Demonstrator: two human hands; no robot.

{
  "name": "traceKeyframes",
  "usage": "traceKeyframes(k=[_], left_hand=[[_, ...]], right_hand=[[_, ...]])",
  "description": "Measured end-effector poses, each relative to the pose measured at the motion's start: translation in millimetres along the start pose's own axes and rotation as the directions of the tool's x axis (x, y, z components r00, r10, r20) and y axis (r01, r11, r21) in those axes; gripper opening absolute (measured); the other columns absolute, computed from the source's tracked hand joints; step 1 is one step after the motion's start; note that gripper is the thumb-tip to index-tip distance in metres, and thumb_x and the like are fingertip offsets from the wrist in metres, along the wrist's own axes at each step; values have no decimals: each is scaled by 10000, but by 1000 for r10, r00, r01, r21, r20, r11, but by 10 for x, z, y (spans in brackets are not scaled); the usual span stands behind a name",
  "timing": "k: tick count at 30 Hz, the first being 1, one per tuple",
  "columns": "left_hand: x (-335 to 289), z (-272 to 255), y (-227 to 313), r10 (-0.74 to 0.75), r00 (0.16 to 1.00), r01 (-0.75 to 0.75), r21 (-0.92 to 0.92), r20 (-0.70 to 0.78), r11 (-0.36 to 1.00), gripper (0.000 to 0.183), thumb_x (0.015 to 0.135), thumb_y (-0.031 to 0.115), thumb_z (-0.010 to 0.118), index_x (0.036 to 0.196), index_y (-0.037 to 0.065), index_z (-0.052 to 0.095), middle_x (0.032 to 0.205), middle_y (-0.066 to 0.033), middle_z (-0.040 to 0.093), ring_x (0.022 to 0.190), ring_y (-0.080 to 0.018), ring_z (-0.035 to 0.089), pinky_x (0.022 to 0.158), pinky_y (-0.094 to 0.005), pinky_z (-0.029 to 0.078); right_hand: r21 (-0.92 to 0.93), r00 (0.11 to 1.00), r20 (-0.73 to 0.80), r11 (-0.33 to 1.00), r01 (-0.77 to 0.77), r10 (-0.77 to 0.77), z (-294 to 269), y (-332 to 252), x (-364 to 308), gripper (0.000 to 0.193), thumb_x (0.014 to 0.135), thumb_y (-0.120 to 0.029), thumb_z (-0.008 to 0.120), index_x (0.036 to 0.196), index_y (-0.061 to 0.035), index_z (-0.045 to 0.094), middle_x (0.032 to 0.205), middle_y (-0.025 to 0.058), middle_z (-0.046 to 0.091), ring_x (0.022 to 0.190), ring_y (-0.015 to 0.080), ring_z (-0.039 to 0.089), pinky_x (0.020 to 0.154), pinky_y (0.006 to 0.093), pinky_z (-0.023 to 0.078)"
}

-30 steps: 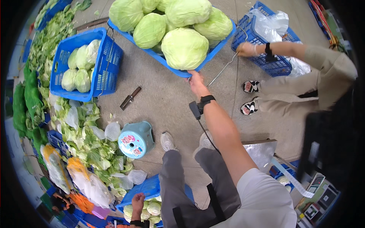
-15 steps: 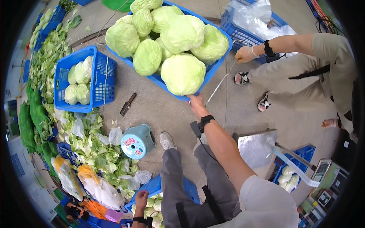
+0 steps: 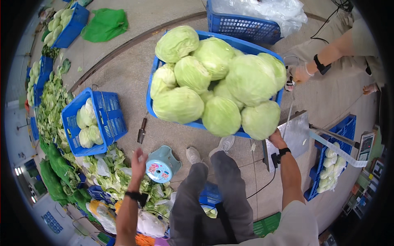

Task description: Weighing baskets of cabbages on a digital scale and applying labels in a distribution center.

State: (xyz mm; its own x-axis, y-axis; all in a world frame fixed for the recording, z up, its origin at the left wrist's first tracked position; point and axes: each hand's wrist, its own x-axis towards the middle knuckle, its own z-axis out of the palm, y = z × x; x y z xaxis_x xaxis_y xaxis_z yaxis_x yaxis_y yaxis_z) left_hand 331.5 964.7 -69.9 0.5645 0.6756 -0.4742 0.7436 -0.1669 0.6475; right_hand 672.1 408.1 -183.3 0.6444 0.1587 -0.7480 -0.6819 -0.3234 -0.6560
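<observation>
A large blue plastic crate (image 3: 150, 100) heaped with pale green cabbages (image 3: 222, 116) is in front of me. My right hand (image 3: 278, 140) grips its near right corner, the fingers partly hidden under a cabbage. At its right end a co-worker's gloved hand (image 3: 301, 74) is close to the crate, beside a metal hook rod (image 3: 290, 108). My left hand (image 3: 139, 163) holds nothing, its fingers apart, over the trimmed leaves just left of a light blue stool (image 3: 163, 165).
A smaller blue crate of cabbages (image 3: 117, 117) stands at the left, a dark-handled knife (image 3: 142, 130) on the floor beside it. A metal platform scale (image 3: 293, 141) is at the right. A blue basket with plastic bags (image 3: 242, 28) stands beyond. Loose leaves (image 3: 53, 96) cover the left floor.
The full crate has shifted right and swung more level in the view, toward the scale. My right hand moved with it. My left hand has risen from low down to beside the stool.
</observation>
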Motion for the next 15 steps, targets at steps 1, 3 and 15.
traceKeyframes(k=[1, 3, 15], left_hand=[[398, 39, 203, -4, 1000, 6, -97, 20, 995, 529, 831, 254, 596, 1240, -30, 420, 1234, -175, 482, 1118, -252, 484, 935, -333, 376], [1069, 363, 741, -96, 994, 102, -138, 55, 985, 577, 856, 313, 550, 1289, -22, 370, 1294, -187, 426, 1184, -250, 426, 980, -332, 327], [3293, 1793, 1007, -155, 583, 552, -248, 798, 796, 513, 908, 387, 380, 1294, 50, 384, 1268, -152, 463, 1161, -234, 450, 969, -330, 349]], right_hand=[[-6, 997, -23, 998, -68, 68, -106, -48, -160, 385, 858, -176, 564, 1191, -4, 476, 1112, 76, 579, 955, 154, 575, 774, 288, 477], [-3, 985, -75, 987, -158, 157, -333, -108, -409, 403, 858, -192, 563, 1202, -5, 471, 1126, 86, 574, 983, 163, 565, 806, 296, 465], [-523, 931, -325, 852, -29, -168, -638, 173, -571, 517, 790, -236, 613, 1224, -16, 439, 1157, 186, 550, 1070, 309, 531, 894, 354, 419]])
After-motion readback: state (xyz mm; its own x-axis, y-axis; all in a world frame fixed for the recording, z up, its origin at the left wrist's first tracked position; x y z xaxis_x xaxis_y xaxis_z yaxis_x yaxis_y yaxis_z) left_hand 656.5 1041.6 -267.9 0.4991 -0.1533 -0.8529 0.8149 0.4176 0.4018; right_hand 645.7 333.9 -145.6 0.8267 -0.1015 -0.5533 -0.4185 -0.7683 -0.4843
